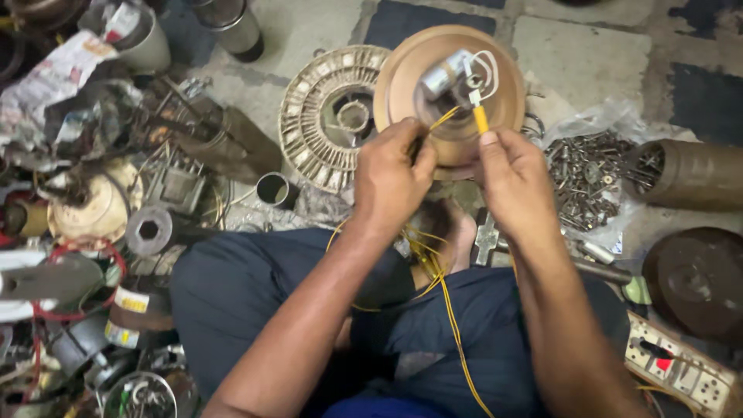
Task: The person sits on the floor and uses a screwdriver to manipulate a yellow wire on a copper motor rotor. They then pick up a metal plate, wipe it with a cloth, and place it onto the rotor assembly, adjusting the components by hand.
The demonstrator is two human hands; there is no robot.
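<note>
Near the top centre of the frame, the person holds a round tan motor housing (449, 85) up over their lap. The left hand (391, 174) is curled nearly closed, fingertips pinching a thin yellow wire (443, 120) at the housing's underside. The right hand (515, 182) is likewise closed, thumb and forefinger gripping a yellow-sleeved lead (481, 118) by the metal shaft (445, 75). More yellow wire trails down between the knees.
</note>
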